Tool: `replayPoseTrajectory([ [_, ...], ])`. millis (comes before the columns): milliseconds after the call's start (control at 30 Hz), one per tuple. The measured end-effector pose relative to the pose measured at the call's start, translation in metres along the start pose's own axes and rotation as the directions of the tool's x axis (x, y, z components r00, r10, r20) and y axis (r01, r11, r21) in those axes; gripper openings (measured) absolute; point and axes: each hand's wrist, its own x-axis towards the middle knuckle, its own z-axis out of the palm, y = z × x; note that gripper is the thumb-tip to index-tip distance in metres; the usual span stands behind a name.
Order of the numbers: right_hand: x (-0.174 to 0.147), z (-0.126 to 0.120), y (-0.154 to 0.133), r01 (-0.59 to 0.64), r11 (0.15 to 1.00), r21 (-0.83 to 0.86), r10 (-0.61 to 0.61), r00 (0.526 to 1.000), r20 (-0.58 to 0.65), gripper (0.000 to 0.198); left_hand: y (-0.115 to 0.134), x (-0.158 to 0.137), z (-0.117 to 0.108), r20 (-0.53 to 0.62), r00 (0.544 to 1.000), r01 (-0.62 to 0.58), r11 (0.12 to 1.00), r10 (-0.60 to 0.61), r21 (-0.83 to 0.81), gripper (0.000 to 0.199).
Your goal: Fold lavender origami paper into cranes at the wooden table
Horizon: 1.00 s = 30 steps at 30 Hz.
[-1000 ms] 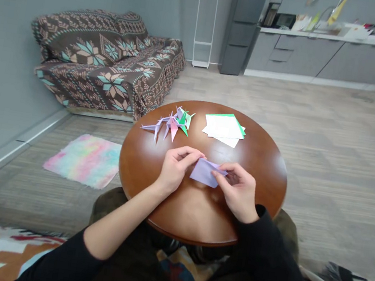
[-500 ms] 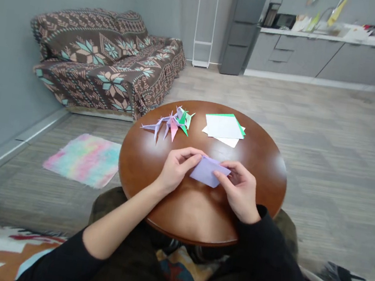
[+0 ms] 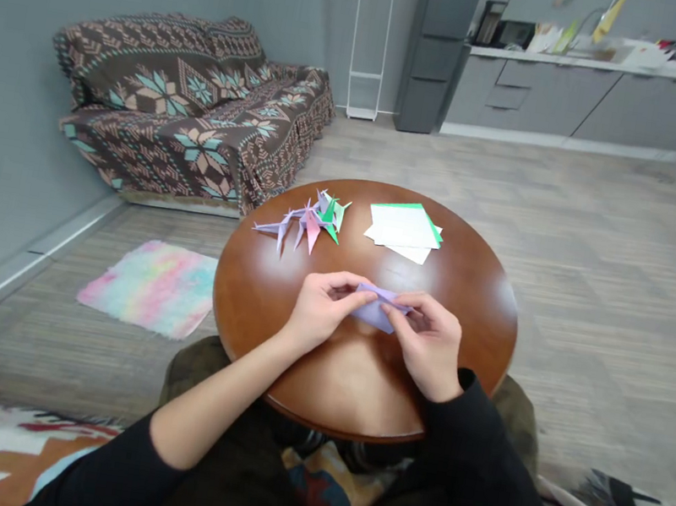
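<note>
Pinching purple paper (image 3: pixel 374 317) with left hand (image 3: pixel 320 306) and right hand (image 3: pixel 432 341), partly hiding both its ends, over the middle of the counter (image 3: pixel 349 383). Facing clustered folded figures (image 3: pixel 311 227) at far left, stacked sheets (image 3: pixel 404 227) at far right. Seeing also sofa (image 3: pixel 194 110) and rug (image 3: pixel 150 286) off left, fridge (image 3: pixel 433 54) farther back.

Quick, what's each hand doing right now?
Left hand: closed, pinching the purple paper between thumb and fingers.
Right hand: closed, pinching the same paper at its other end.

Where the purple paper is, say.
In the head view, the purple paper is just right of centre, held between the left hand and right hand, nearer than the white sheets.
</note>
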Motion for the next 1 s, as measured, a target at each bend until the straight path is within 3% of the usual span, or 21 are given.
replayPoseTrajectory([
  [1000,0.0029,0.0011,-0.0079,-0.180,0.976,0.121,0.179,0.984,0.021,0.011,-0.0007,0.0024,-0.0021,0.019,0.998,0.061,0.998,-0.060,-0.033,0.022],
])
